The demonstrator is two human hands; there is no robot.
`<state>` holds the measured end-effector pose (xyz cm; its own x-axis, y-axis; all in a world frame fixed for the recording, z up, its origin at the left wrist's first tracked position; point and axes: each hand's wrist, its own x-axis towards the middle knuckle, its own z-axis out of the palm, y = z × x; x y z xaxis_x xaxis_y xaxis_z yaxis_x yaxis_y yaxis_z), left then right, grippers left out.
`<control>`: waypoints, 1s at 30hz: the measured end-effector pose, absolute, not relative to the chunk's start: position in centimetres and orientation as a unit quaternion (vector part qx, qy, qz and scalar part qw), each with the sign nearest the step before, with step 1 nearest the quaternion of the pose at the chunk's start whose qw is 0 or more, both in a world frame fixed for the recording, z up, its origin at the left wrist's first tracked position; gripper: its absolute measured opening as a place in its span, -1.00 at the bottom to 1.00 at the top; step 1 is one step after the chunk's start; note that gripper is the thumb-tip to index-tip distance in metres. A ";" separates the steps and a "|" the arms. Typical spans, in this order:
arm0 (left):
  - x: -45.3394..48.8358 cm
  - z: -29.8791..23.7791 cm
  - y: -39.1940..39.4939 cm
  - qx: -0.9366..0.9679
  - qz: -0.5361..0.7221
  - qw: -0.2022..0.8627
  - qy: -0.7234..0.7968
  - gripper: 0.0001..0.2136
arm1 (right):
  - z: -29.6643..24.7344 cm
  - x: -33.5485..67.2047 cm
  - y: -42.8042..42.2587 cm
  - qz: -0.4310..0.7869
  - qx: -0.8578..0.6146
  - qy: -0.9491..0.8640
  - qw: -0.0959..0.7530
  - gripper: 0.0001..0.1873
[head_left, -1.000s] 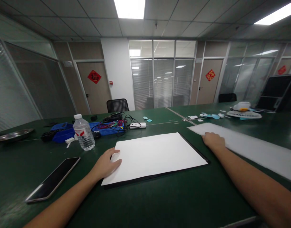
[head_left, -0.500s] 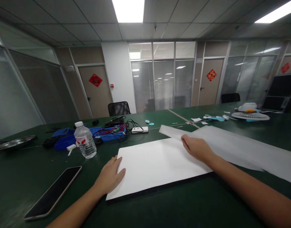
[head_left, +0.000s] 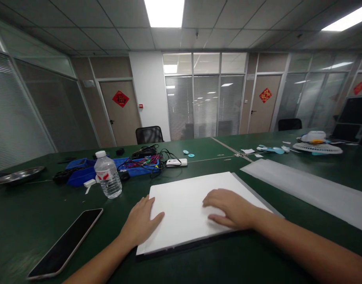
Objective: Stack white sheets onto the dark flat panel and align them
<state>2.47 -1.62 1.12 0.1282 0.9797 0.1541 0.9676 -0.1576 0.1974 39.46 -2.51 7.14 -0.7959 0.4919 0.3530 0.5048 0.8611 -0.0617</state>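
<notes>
Though near paper (head_left: 181, 205), bottle (head_left: 109, 182) and phone (head_left: 67, 242) apart

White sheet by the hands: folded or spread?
Spread: the sheet lies flat, no crease showing, with the left hand at its left edge.

A ceiling light panel (head_left: 165, 12) glows above a white wall (head_left: 149, 86), glass partition (head_left: 206, 104), wooden door (head_left: 126, 124) and mesh-backed chair (head_left: 149, 135).

dim overall | ceiling light (head_left: 164, 14) glaring (blown white) | edges stretched
</notes>
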 end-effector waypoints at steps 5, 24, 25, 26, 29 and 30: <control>2.2 1.0 -1.5 0.748 0.124 0.015 0.652 -0.23 | 5.8 51.8 4.7 -0.180 -0.536 -0.802 0.193 -0.56; 2.7 0.8 -1.7 0.750 0.106 0.011 0.653 -0.20 | -1.1 63.9 8.5 -0.030 -0.774 -0.627 0.085 -0.15; 2.7 0.9 -1.8 0.748 0.104 0.016 0.655 -0.20 | -1.1 63.6 8.5 -0.034 -0.769 -0.633 0.085 -0.18; 2.6 1.0 -1.8 0.747 0.102 0.023 0.657 -0.21 | -1.0 63.4 8.6 -0.037 -0.765 -0.637 0.087 -0.21; 2.5 1.1 -1.8 0.746 0.103 0.045 0.656 -0.24 | -1.0 63.1 8.7 -0.042 -0.766 -0.635 0.095 -0.25; 2.5 1.1 -1.7 0.746 0.106 0.051 0.656 -0.25 | -0.9 63.0 8.7 -0.043 -0.770 -0.629 0.096 -0.25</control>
<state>2.47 -1.73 1.07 0.1169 0.9890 0.0907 0.9674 -0.1341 0.2147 63.03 8.71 -0.92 0.2038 0.9610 0.1871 0.9775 -0.1892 -0.0929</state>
